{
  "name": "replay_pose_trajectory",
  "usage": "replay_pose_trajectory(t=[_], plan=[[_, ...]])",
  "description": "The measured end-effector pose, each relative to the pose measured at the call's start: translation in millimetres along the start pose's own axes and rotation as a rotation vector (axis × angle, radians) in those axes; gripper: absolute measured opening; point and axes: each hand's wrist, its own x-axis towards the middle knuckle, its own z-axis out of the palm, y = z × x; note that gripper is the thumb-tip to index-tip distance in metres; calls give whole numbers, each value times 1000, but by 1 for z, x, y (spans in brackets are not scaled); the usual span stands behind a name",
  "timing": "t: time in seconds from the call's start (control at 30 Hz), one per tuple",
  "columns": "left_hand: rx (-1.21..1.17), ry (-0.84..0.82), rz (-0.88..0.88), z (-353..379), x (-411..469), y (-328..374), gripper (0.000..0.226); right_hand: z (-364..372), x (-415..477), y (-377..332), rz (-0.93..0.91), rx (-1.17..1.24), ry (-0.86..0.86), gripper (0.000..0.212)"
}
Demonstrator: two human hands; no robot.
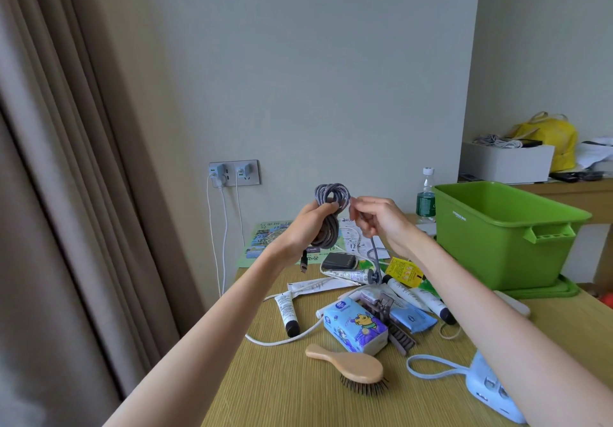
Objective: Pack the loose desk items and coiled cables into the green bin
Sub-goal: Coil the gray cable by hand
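My left hand [306,227] grips a coil of grey braided cable [331,214], held up above the desk, with a plug end dangling below my wrist. My right hand [378,221] pinches the cable's loose tail, which hangs down to the desk. The green bin [491,237] stands open at the right on its lid. Loose items lie below my hands: a wooden hairbrush [351,365], a tissue pack [355,327], white tubes [287,310], a white cable [285,338], a black power bank [338,261], a yellow sachet [403,270].
A blue power strip [487,387] with a looped cord lies at the desk's front right. A water bottle [425,197] stands behind the bin. Wall chargers [232,173] with white cords hang at the back left. Curtains fill the left side; a white box and yellow bag sit far right.
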Motion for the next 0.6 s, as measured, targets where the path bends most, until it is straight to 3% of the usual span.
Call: replay_pose_trajectory(t=[0.17, 0.37, 0.5, 0.6], plan=[[-62, 14, 80, 16, 6, -9, 16, 0, 1, 3, 101, 95, -45, 34], [-129, 75, 122, 29, 15, -18, 17, -2, 2, 13, 201, -3, -190, 57], [-178, 89, 77, 29, 27, -21, 22, -12, -2, 31, 170, 108, -323, 42], [-310, 181, -31, 26, 40, -27, 18, -21, -7, 50, 195, -219, -342, 21]])
